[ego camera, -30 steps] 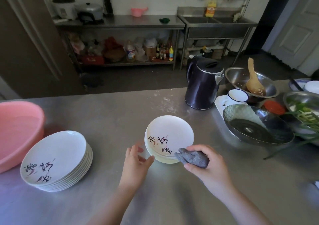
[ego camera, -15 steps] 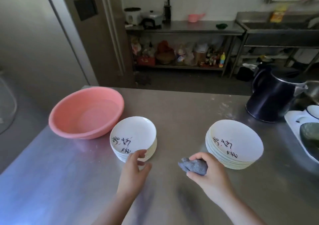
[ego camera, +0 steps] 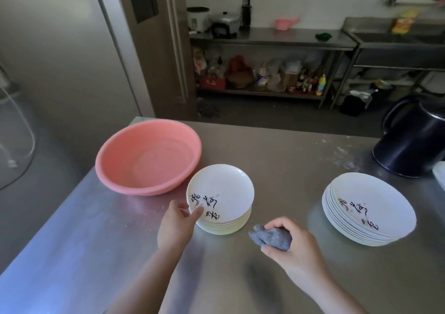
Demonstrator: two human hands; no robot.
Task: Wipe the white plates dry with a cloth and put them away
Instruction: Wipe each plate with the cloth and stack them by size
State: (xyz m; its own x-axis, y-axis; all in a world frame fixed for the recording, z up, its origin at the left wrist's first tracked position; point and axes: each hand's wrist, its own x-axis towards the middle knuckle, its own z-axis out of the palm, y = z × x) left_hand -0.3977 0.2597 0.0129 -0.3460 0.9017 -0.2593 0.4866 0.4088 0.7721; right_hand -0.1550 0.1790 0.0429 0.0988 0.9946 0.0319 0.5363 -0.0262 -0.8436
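Two stacks of white plates with black brush lettering stand on the steel table. My left hand point(ego camera: 175, 222) is at the near-left edge of the smaller left stack point(ego camera: 224, 224). Its thumb lies on the rim of the top plate point(ego camera: 221, 191), its fingers reach the edge from the left, and that plate sits slightly tilted. My right hand point(ego camera: 298, 248) hovers between the stacks and grips a crumpled grey cloth point(ego camera: 269, 236). The larger right stack point(ego camera: 368, 207) is untouched.
A pink plastic basin point(ego camera: 149, 154) sits just behind and left of the left stack. A dark kettle point(ego camera: 414, 142) stands at the far right. The table's left edge point(ego camera: 72, 193) drops to the floor. Steel shelving and a sink stand across the room.
The view has swung left from the right stack to the left one. My left hand has reached the left stack and taken the top plate's rim. My right hand keeps the cloth.
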